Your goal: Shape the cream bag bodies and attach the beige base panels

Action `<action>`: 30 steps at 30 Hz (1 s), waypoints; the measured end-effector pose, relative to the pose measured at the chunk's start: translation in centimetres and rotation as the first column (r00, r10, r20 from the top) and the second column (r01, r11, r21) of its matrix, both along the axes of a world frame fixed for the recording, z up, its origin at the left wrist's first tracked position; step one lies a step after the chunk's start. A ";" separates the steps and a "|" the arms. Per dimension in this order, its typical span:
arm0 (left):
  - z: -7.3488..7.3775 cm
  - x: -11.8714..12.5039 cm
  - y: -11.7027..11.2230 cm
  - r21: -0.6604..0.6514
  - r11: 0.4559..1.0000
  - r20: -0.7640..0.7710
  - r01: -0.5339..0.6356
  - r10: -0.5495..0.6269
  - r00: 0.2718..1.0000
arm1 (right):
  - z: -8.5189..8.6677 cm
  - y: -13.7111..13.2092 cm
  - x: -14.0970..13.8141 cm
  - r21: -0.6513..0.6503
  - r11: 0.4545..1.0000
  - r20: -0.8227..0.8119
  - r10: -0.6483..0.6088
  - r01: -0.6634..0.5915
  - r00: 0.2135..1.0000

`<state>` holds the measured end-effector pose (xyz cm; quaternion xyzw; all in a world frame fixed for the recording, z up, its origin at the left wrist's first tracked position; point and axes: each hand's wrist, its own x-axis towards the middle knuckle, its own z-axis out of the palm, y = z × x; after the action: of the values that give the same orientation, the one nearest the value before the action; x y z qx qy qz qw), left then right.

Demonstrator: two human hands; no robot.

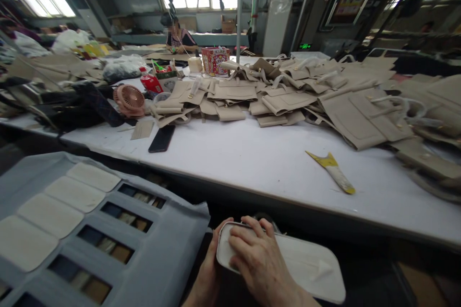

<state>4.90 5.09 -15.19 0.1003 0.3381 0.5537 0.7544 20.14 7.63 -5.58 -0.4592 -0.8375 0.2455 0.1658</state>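
Observation:
Low in the middle of the head view is a white oblong piece [300, 254] with rounded corners and a raised edge, like the base of a bag. My left hand [210, 266] grips its left end from the side, with the thumb hidden. My right hand [257, 254] lies across its top near that same end, fingers bent and pressed on the surface, the tips reaching the far edge. A small pale triangular flap shows on the piece's right part. What is underneath the piece is hidden.
On my left, a grey-blue sheet with cut-outs [158, 249] carries several white rounded panels [50, 213]. Across the white table [230, 153] lie a phone [162, 138], a yellow-and-white scraper-like tool [333, 171], a pink fan [129, 100] and heaped beige bag pieces [288, 98]. A person [178, 36] sits beyond.

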 end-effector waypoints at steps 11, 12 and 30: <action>1.5 -0.4 -0.1 -0.030 0.999 -0.082 0.032 -0.034 0.996 | 0.0 -0.2 0.2 -0.040 0.999 -0.049 -0.011 0.009 0.999; 1.3 -0.4 -0.1 -0.028 0.999 -0.091 0.023 -0.026 0.995 | 0.0 -0.2 0.1 -0.048 0.999 -0.054 -0.022 0.020 0.998; 7.6 -3.5 2.1 0.122 0.878 -0.988 0.462 0.064 0.139 | 0.1 -1.4 -0.4 -0.077 0.985 -0.070 -0.160 0.155 0.985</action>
<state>1.35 7.23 -7.55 0.6290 0.6023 0.3039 0.3862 19.74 6.25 -5.53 -0.5199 -0.7823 0.2786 0.2001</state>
